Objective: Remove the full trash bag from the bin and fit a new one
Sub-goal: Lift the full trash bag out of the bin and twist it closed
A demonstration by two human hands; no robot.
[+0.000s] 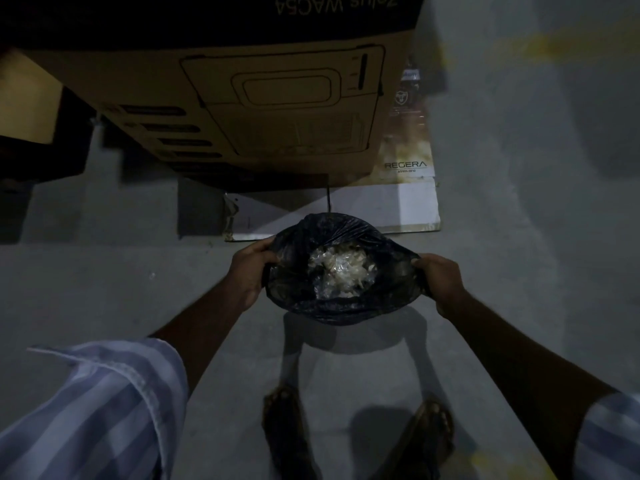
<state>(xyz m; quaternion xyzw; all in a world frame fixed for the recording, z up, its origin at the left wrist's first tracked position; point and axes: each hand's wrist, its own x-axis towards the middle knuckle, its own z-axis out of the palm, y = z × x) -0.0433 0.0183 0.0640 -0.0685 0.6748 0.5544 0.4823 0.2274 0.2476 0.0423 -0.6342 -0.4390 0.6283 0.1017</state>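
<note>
A black trash bag (311, 299) hangs in the air in front of me, its mouth held wide. Pale crumpled plastic waste (341, 271) shows inside it. My left hand (251, 271) grips the bag's left rim and my right hand (441, 280) grips its right rim, pulling the opening apart. The bag casts a shadow on the grey floor below. No bin is in view.
A large brown cardboard box (242, 109) with an appliance drawing stands ahead, over a flat white box (398, 202) printed REGERA. Grey concrete floor (104, 289) spreads around. My sandalled feet (356, 434) stand below the bag. A grey wall (536, 116) rises at the right.
</note>
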